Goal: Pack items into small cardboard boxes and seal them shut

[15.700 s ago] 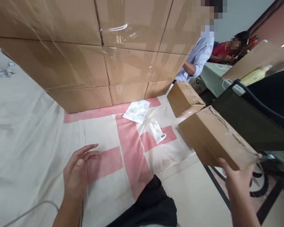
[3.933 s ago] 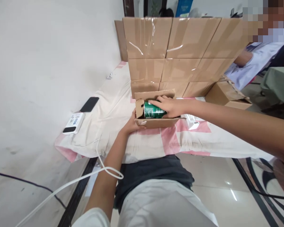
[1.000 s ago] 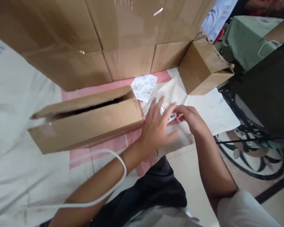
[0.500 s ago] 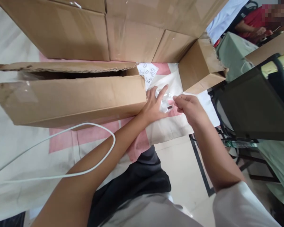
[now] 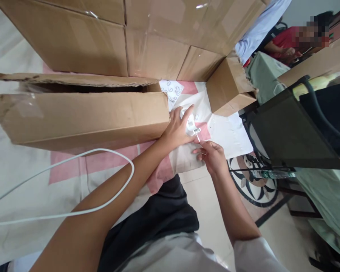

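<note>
My left hand (image 5: 177, 126) rests at the right end of a long carton, its thumb and fingers curved around a small white plastic piece (image 5: 190, 124) lying on the cloth. A dark rectangular slot or window (image 5: 197, 130) shows at the piece's near right end. Closed in a pinch, my right hand (image 5: 212, 153) holds a thin white strip (image 5: 198, 138) whose far tip is at or just beside that end; I cannot tell if they touch. The underside of the plastic piece is hidden by my left hand.
The long open carton (image 5: 82, 117) lies left of my hands. Bigger cartons (image 5: 155, 49) stand behind, and a small box (image 5: 229, 87) is at the right. A printed sheet (image 5: 172, 90) lies beyond my left hand. A white cable (image 5: 102, 150) loops over my left forearm. A chair (image 5: 294, 132) is at right.
My right hand has come down and toward me, from beside the box to the near end of the white plastic piece. The view has shifted slightly. My left hand stays around the piece.
</note>
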Motion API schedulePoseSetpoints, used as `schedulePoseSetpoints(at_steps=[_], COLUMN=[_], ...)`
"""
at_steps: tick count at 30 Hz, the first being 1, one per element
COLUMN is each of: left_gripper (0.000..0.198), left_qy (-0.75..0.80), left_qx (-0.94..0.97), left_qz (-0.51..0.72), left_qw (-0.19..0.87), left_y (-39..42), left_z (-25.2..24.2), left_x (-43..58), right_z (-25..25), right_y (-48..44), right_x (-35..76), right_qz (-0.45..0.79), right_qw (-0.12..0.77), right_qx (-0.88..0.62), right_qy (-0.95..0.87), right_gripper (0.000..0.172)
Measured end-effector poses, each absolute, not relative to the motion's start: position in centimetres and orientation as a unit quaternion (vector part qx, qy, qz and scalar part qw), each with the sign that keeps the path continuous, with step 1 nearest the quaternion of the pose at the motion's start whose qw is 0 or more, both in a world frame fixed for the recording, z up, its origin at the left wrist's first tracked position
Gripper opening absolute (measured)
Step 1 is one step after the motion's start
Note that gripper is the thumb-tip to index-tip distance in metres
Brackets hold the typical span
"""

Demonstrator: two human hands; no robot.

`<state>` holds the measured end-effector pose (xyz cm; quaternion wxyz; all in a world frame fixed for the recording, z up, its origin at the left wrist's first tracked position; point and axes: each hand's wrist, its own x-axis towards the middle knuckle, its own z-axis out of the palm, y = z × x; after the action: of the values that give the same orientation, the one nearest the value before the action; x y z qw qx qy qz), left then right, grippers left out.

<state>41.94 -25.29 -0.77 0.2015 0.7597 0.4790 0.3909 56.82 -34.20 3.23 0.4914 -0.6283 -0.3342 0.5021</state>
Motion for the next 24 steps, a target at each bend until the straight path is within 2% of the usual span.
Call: schedulePoseSetpoints(at_steps=[3, 8, 12, 19, 24], left_gripper=[0.101, 0.105, 0.101, 0.109, 0.103], left_qy=[0.482, 0.480, 0.471, 0.470, 0.484], left_qx=[0.762, 0.764, 0.769, 0.771, 0.760], left_qz=[0.388, 0.392, 0.400, 0.395, 0.397], left_qw=[0.195, 0.178, 0.165, 0.168, 0.175], left_y=[-25.3, -25.2, -25.1, -25.4, -25.4], left_z=[-0.9, -1.4, -1.7, -1.5, -1.2], left_x=[41.9, 41.9, 41.9, 41.7, 41.6], right_z=[2.1, 0.6, 0.7, 1.3, 1.4], right_y=[-33.6, -33.1, -33.2, -33.0, -32.4], right_x=[56.6, 56.3, 55.8, 55.4, 56.0], right_qz=[0.485, 0.377, 0.339, 0.406, 0.439], right_qw=[0.484, 0.431, 0.415, 0.430, 0.417], right_qx=[-0.637, -0.698, -0.721, -0.710, -0.705], right_qy=[-0.353, -0.431, -0.439, -0.383, -0.370], right_gripper=[0.051, 0.040, 0.035, 0.029, 0.028])
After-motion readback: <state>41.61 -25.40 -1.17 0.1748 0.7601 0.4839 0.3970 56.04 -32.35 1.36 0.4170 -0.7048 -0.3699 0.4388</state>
